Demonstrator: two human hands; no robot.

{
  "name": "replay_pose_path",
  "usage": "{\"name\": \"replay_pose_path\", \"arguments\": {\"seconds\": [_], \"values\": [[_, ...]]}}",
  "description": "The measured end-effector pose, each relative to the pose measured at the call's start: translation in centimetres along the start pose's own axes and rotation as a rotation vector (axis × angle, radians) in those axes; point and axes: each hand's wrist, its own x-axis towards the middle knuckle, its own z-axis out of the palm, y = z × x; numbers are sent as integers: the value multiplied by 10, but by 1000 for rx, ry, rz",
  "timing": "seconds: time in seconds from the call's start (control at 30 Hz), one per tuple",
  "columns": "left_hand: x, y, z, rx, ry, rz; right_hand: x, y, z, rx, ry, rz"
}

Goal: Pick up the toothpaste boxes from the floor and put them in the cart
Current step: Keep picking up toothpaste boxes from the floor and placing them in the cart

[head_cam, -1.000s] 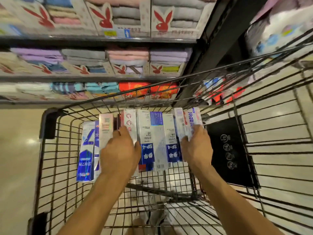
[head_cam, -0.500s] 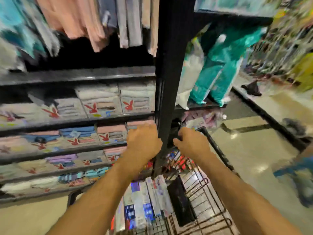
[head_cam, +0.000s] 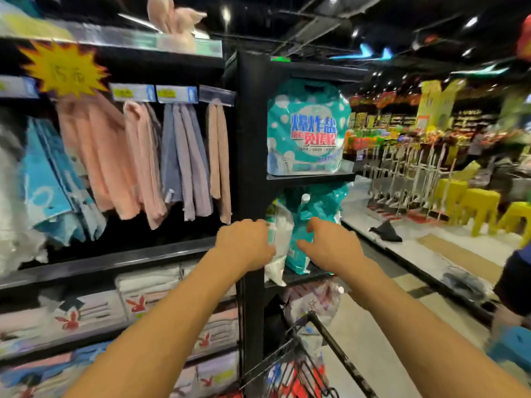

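Shop aisle, both hands up & empty. The left hand (head_cam: 244, 245) shows us its back, fingers curled under w/ nothing showing in them. The right hand (head_cam: 333, 248) has fingers half spread, thumb apart, gripping nothing.

Only a corner of the cart (head_cam: 324, 331) shows, well below the right fingers & cut off by the bottom edge. We see no toothpaste boxes near either set of fingers, nor on the strip of floor (head_cam: 373, 354) below & right of the right fingers.

We judge this a gap betw. loads or the end of the job. Which, we can't tell: the cart's inside & the floor under the arms are out of shot.

Red & blue blurs (head_cam: 290, 377) behind the cart wires, far below the fingers, may be boxes or shelf stock; too smeared to call. Just beyond the fingers stand teal bags (head_cam: 304, 130) & a black shelf post (head_cam: 250, 168). Motion blur eats most labels.
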Motion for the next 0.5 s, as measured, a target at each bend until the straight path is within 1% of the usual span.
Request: {"name": "replay_pose_path", "arguments": {"seconds": [0.1, 0.2, 0.33, 0.5], "values": [[12, 14, -23, -35, 7, 59, -2, 13, -24, -27, 22, 51], [23, 32, -33, -66, -5, 149, -12, 30, -46, -62, 34, 141], [32, 69, -44, -108, -10, 315, -37, 59, -80, -97, 63, 285], [25, 141, -63, -169, -24, 557, -102, 108, -121, -183, 87, 529]]}}
